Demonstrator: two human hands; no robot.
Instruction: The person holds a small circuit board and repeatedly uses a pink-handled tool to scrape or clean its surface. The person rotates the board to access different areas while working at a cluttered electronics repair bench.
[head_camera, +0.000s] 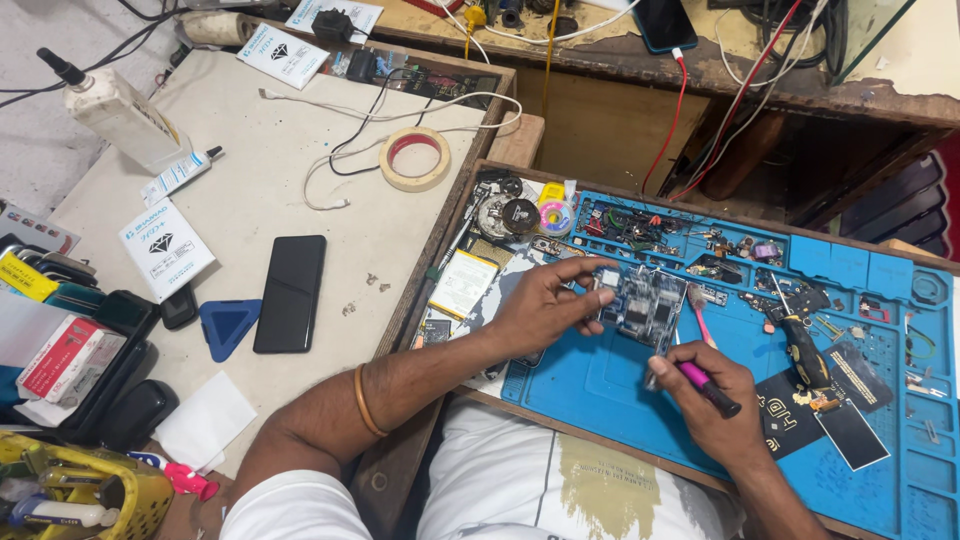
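We look down on a worn wooden bench (520, 140) with chipped, dark edges, topped on one side by a pale beige work surface (250, 170) and on the other by a blue mat (620, 385) with moulded compartments. Beyond them runs a battered wooden shelf (800, 95), its rim flaking. At the far upper corner we see grey floor (30, 140). The light is even and soft, without hard shadows.

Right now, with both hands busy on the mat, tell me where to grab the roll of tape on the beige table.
Take the roll of tape by its outer rim, pinching across the ring from above, or hook a finger through its open centre. It lies flat on the beige table, so the sides sit low. Come from the left, since white and black cables run against its right and far edges.
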